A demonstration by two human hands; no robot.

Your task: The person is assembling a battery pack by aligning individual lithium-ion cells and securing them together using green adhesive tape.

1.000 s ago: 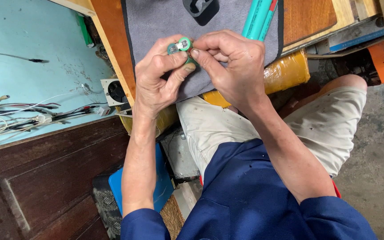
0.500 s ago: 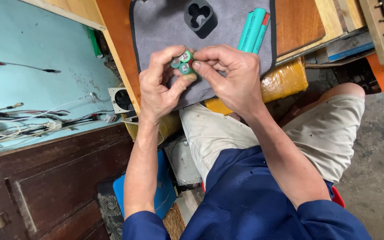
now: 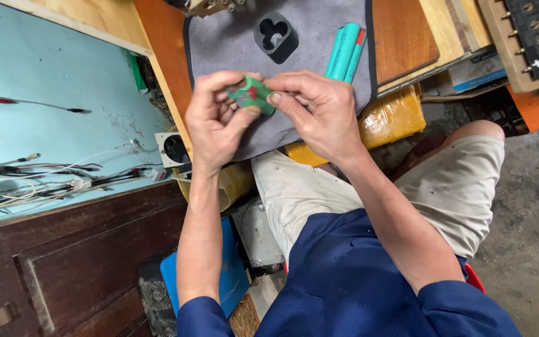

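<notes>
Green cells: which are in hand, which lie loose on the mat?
The short green bundle, end-on with red spots, is pinched between left hand and right hand. The long teal cells lie untouched on the grey mat.

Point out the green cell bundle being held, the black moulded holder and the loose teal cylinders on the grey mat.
green cell bundle (image 3: pixel 252 95), head view, on its end face between the fingers.
black moulded holder (image 3: pixel 276 37), head view, on its rim.
teal cylinders (image 3: pixel 343 51), head view, mid-length.
</notes>
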